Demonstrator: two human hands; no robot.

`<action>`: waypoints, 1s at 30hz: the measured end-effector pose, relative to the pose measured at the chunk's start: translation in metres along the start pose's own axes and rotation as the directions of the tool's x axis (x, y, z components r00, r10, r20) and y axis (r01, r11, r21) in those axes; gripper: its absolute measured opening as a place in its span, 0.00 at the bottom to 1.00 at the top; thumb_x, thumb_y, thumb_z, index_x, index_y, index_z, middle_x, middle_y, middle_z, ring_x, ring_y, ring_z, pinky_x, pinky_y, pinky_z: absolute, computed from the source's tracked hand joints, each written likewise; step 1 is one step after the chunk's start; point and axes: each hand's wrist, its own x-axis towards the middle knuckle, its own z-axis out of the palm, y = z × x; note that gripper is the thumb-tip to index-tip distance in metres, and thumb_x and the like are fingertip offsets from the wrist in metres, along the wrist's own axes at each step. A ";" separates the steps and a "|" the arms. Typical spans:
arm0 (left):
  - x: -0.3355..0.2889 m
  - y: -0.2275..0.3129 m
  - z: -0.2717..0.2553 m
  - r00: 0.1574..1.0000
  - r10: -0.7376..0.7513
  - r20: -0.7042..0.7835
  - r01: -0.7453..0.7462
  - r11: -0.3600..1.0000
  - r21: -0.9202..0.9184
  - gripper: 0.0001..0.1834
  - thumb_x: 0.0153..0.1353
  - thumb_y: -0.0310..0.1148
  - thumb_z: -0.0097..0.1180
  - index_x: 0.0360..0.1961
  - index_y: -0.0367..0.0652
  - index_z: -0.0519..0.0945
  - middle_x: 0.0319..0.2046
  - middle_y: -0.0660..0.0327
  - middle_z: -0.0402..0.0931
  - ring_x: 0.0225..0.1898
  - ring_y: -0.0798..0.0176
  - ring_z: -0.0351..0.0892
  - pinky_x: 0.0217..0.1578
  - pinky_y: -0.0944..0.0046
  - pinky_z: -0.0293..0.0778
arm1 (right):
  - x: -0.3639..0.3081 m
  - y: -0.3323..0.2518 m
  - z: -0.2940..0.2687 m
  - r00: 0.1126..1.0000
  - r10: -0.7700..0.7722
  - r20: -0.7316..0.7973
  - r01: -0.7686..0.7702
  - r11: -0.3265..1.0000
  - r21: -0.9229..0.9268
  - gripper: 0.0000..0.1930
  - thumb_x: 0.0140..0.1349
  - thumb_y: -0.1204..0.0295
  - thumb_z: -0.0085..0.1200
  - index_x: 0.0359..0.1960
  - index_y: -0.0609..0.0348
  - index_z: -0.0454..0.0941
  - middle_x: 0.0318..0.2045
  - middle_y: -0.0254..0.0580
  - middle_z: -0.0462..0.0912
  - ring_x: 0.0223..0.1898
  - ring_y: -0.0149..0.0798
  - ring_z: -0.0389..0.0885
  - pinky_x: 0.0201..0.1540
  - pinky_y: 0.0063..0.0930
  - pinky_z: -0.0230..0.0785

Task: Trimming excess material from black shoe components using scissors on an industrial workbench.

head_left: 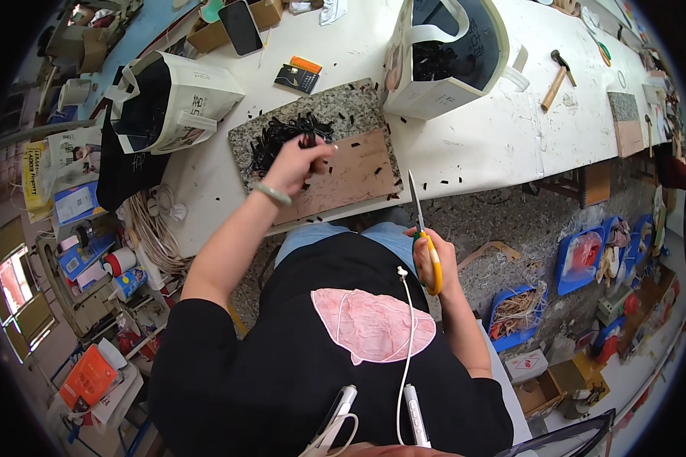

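My left hand (301, 161), a pale green bangle at its wrist, is over the right edge of a heap of black strips (270, 143). Its fingers are curled together, with dark strips showing at them; how many is hidden. Beneath lies a speckled stone slab (358, 99) with a brownish board (358, 171) on its near part. Short black cut pieces (356, 145) are scattered over both. Beyond the table's near edge, my right hand (440, 255) grips scissors (432, 263) by their yellow-orange handles. The blades point up and away, apart from the strips.
A white bag (206, 87) with a black inside stands at left; another bag (434, 97), holding black pieces, stands right of the slab. Behind are a phone (240, 29) and a small dark packet (296, 78). A hammer (554, 89) lies farther right. Blue baskets (518, 320) are on the floor.
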 end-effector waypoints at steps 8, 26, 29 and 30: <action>0.098 0.017 -0.052 0.913 0.394 0.104 -0.028 -0.194 0.981 0.08 0.53 0.25 0.57 0.35 0.42 0.80 0.33 0.57 0.76 0.36 0.50 0.79 0.35 0.56 0.76 | 0.007 0.002 0.013 0.997 -0.071 0.008 0.071 0.995 -0.074 0.18 0.66 0.57 0.51 0.41 0.61 0.80 0.18 0.34 0.75 0.18 0.29 0.68 0.23 0.21 0.61; 0.006 0.063 0.007 0.701 0.383 0.602 -0.543 -0.261 0.798 0.14 0.49 0.22 0.56 0.38 0.49 0.80 0.39 0.68 0.73 0.31 0.59 0.76 0.32 0.62 0.72 | 0.042 -0.019 0.011 0.973 0.114 0.201 -0.051 0.955 -0.294 0.26 0.67 0.46 0.42 0.48 0.57 0.75 0.28 0.44 0.83 0.31 0.49 0.81 0.35 0.33 0.71; -0.019 0.068 0.028 0.642 0.404 0.651 -0.582 -0.296 0.757 0.14 0.49 0.22 0.56 0.37 0.49 0.80 0.38 0.69 0.73 0.29 0.61 0.76 0.31 0.64 0.71 | 0.044 -0.028 0.008 0.964 0.107 0.243 -0.033 0.956 -0.290 0.27 0.67 0.45 0.41 0.49 0.56 0.75 0.29 0.44 0.83 0.31 0.50 0.81 0.36 0.34 0.71; -0.028 0.069 0.034 0.629 0.403 0.664 -0.585 -0.317 0.747 0.15 0.48 0.21 0.56 0.38 0.49 0.79 0.38 0.69 0.73 0.29 0.61 0.76 0.31 0.65 0.71 | 0.043 -0.030 0.007 0.964 0.083 0.251 -0.009 0.960 -0.282 0.26 0.67 0.46 0.41 0.48 0.56 0.75 0.28 0.43 0.83 0.30 0.49 0.81 0.35 0.33 0.71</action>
